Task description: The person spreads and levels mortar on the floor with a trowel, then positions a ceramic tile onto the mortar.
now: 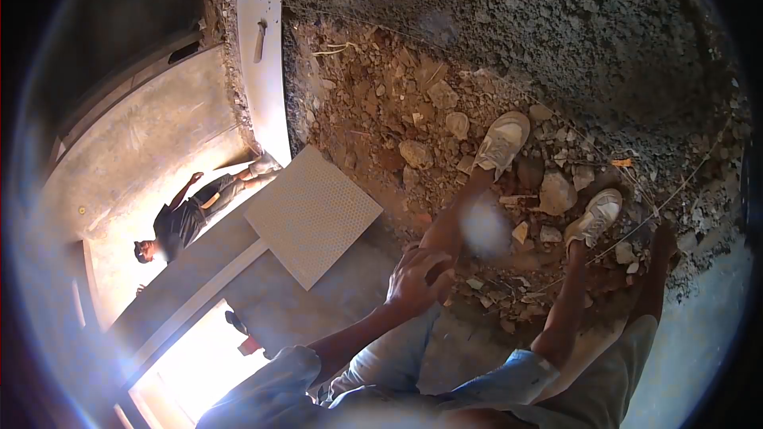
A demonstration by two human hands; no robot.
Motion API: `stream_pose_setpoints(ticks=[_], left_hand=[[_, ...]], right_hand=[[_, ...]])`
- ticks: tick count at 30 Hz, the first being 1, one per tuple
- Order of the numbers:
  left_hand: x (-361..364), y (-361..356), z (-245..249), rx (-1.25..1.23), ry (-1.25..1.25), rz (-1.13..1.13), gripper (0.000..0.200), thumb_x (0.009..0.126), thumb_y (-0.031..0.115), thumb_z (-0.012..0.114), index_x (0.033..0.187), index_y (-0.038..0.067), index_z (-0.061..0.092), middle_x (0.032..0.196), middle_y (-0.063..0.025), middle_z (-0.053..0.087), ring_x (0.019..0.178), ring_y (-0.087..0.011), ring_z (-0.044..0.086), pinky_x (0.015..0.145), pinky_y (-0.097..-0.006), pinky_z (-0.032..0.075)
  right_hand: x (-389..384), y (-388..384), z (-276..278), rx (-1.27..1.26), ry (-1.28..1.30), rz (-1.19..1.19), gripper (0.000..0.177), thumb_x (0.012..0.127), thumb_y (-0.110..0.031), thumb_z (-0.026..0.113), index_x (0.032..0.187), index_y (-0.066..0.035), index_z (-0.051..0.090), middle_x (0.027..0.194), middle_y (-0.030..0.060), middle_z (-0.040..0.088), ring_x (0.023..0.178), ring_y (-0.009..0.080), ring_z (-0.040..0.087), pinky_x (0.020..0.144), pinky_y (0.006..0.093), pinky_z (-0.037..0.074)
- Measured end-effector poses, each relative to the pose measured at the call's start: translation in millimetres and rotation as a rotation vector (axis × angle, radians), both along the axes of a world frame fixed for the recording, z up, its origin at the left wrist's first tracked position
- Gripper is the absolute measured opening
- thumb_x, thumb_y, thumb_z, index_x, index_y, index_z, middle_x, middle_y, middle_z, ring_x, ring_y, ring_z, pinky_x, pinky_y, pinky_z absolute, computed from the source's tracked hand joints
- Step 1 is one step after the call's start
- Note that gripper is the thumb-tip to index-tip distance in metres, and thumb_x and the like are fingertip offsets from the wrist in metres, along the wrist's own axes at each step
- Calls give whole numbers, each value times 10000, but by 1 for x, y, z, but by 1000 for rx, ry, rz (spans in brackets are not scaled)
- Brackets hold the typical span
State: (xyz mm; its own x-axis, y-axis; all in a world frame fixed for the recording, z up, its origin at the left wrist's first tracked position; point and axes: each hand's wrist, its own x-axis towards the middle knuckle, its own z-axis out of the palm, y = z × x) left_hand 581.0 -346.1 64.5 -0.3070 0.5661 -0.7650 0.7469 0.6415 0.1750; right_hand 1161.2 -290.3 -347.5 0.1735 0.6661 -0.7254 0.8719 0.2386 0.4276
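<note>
The surface of an orange scrap (622,163) among the strings is shown too small for any lettering to be told. A thin pale string (656,211) is stretched slantwise over the rubble (381,95) — its long axis is pointed from the upper right of the view towards the lower middle, past the shoes (596,214), and it is crossed by a second line where a pale knot is seen.

The crossing is placed just beyond the fingers of the right hand (664,245), which is lowered to the ground in deep shadow; whether its grip is clenched on the string or released cannot be told. The left hand (421,280) is laid against the left leg (457,210), well apart from the string, with its fingers bent; what is enclosed by that grip, if anything, cannot be told.

Near the left hand, a dotted square panel (314,214) is seen corner-on — its corners are pointed up and down the view. Beyond it, another person (187,218) in dark clothes is seen.
</note>
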Motion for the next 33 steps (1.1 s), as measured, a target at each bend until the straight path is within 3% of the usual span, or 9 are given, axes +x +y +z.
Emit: stream_pose_setpoints(ticks=[3, 5, 9, 12, 21, 24, 27, 30, 33], left_hand=[[16, 7, -2, -20, 15, -22, 305, 845, 288, 684, 1091, 107, 678, 1142, -81, 660, 1155, -290, 564, 995, -430, 443], [27, 15, -1, -50, 37, -49, 304, 843, 288, 688, 1087, 108, 682, 1137, -83, 663, 1153, -291, 568, 997, -434, 442], [47, 32, -2, -95, 84, -84, 297, 839, 298, 695, 1074, 116, 694, 1125, -85, 671, 1139, -299, 577, 998, -444, 441], [58, 45, -1, -125, 101, -105, 289, 837, 304, 700, 1066, 128, 700, 1119, -81, 676, 1136, -303, 579, 997, -452, 438], [62, 49, -3, -216, 82, -133, 323, 847, 337, 686, 1113, 153, 686, 1182, -69, 664, 1237, -336, 518, 1044, -478, 403], [60, 51, -4, -217, 80, -114, 322, 849, 338, 685, 1112, 152, 688, 1176, -69, 667, 1238, -340, 517, 1042, -482, 406], [58, 54, -4, -220, 70, -96, 318, 851, 337, 683, 1108, 151, 690, 1176, -70, 666, 1238, -343, 516, 1039, -484, 408], [57, 52, -4, -220, 63, -84, 313, 852, 332, 681, 1108, 152, 692, 1178, -76, 664, 1241, -345, 514, 1037, -485, 410], [57, 55, -4, -227, 71, -83, 313, 853, 332, 680, 1113, 157, 692, 1179, -88, 661, 1246, -345, 510, 1038, -482, 409]], right_hand=[[55, -47, -81, -10, 247, 220, 296, 972, -270, 482, 1108, -24, 577, 983, 141, 671, 849, 303, 702, 644, 447, 587], [54, -52, -97, 12, 283, 155, 283, 966, -279, 489, 1060, -33, 592, 964, 141, 664, 864, 316, 694, 662, 461, 577], [34, -33, -80, 136, 279, 198, 251, 951, -279, 504, 1016, -54, 596, 899, 141, 645, 880, 311, 685, 670, 449, 562], [35, -33, -94, 69, 264, 83, 230, 936, -276, 532, 1012, -66, 586, 905, 144, 627, 889, 296, 684, 683, 444, 557], [81, -59, -148, 73, 453, -178, 263, 886, -169, 554, 1100, -16, 583, 1003, 198, 636, 915, 372, 638, 799, 467, 517], [95, -58, -161, 21, 565, -69, 241, 904, -158, 522, 1053, 19, 592, 993, 242, 634, 944, 408, 622, 820, 471, 506], [83, -48, -146, -32, 514, -206, 227, 907, -156, 511, 996, 16, 629, 998, 222, 640, 957, 410, 617, 831, 480, 491], [78, -54, -138, 177, 580, -213, 238, 914, -174, 503, 956, 10, 648, 995, 214, 644, 951, 404, 618, 811, 483, 485], [57, -20, -102, -31, 767, -1201, 261, 896, -150, 540, 1095, -9, 632, 1060, 206, 645, 1040, 368, 618, 887, 433, 493]])
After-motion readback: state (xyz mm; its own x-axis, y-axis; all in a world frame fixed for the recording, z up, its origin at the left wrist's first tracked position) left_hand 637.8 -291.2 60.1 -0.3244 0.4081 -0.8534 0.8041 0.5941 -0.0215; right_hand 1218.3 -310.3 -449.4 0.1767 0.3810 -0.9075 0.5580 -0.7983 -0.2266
